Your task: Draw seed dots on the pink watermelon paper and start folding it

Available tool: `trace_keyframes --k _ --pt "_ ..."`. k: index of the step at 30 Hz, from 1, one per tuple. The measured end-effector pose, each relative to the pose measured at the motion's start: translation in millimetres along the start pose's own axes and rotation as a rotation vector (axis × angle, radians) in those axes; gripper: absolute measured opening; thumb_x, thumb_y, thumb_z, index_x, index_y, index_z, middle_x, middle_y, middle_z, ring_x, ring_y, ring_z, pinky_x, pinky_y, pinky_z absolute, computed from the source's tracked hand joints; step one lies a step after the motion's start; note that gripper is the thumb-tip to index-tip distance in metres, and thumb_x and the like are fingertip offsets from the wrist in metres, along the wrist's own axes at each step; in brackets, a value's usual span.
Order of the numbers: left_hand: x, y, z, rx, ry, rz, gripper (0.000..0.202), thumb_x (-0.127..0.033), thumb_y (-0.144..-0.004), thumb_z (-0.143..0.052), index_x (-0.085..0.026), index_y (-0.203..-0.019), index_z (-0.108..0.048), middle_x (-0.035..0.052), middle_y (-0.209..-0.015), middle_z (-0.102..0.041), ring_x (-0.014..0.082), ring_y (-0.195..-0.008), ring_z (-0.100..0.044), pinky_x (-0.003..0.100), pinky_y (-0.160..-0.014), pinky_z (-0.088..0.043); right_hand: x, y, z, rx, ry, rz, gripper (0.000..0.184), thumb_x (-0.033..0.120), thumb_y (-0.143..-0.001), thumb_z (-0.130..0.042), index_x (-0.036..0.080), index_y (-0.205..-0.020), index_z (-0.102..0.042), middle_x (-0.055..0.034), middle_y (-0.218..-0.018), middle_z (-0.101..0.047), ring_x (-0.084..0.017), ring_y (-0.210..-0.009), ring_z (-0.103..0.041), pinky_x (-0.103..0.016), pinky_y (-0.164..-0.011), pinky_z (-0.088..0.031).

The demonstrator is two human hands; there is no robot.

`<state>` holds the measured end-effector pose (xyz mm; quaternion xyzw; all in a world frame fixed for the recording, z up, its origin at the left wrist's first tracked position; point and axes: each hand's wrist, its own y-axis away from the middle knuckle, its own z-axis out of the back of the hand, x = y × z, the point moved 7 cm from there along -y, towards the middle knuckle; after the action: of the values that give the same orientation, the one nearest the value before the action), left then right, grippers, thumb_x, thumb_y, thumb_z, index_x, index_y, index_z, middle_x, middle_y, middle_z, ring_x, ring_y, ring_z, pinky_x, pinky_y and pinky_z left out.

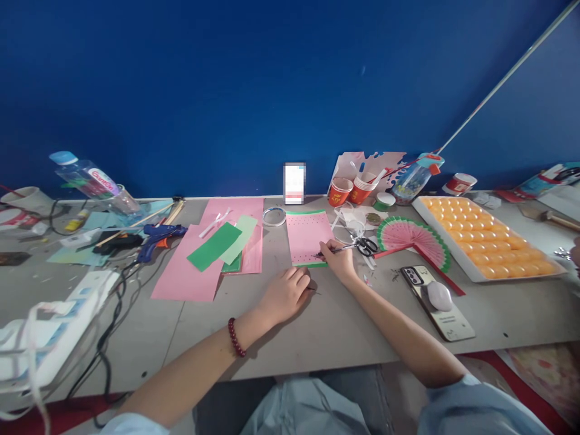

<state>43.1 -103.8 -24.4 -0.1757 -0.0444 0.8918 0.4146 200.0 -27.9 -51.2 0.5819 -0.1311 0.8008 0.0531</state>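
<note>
In my right hand [338, 258] is a dark pen [319, 254], its tip low over the pink paper [310, 238]. Green strips border that sheet at top and bottom, and rows of dark dots run along both ends. My left hand [285, 293] rests on the table just below the sheet, fingers curled. A small dark piece like a pen cap [312, 289] pokes out by its fingertips. Right of my right hand lie black-handled scissors [366, 246] and a folding paper fan [410, 235] patterned like a watermelon.
Pink sheets [181, 272] with green paper [214, 246] on top lie left. Beyond them are a blue glue gun [156, 241] and a power strip [72, 326]. A phone [437, 308], paper cups [341, 192] and a tray of orange balls [487, 235] stand right.
</note>
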Motion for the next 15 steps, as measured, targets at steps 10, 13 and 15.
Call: trace_keyframes --k 10,13,15 --pt "1 0 0.0 -0.027 0.013 -0.008 0.006 -0.024 -0.095 -0.045 -0.02 -0.094 -0.05 0.0077 -0.11 -0.059 0.0227 -0.101 -0.054 0.038 -0.085 -0.049 -4 -4 8 -0.057 -0.008 0.006 0.039 0.048 -0.075 -0.06 0.021 -0.051 -0.045 0.0015 -0.046 -0.051 -0.015 -0.049 -0.057 -0.025 -0.048 -0.045" --pt "1 0 0.2 -0.016 0.011 -0.006 0.006 -0.024 -0.095 -0.045 -0.02 -0.094 -0.05 0.0076 -0.11 -0.059 0.0226 -0.101 -0.054 0.038 -0.085 -0.049 -11 -7 13 -0.07 -0.002 -0.049 0.038 0.047 -0.074 -0.061 0.021 -0.051 -0.045 0.003 -0.044 -0.048 -0.016 -0.048 -0.057 -0.024 -0.047 -0.045" --pt "0 0 0.6 -0.011 0.004 -0.002 0.007 -0.024 -0.095 -0.045 -0.019 -0.093 -0.05 0.0075 -0.109 -0.059 0.0226 -0.099 -0.054 0.038 -0.084 -0.049 -15 -8 15 -0.062 0.012 -0.084 0.037 0.045 -0.073 -0.062 0.021 -0.051 -0.045 0.0037 -0.043 -0.046 -0.015 -0.046 -0.057 -0.024 -0.045 -0.043"
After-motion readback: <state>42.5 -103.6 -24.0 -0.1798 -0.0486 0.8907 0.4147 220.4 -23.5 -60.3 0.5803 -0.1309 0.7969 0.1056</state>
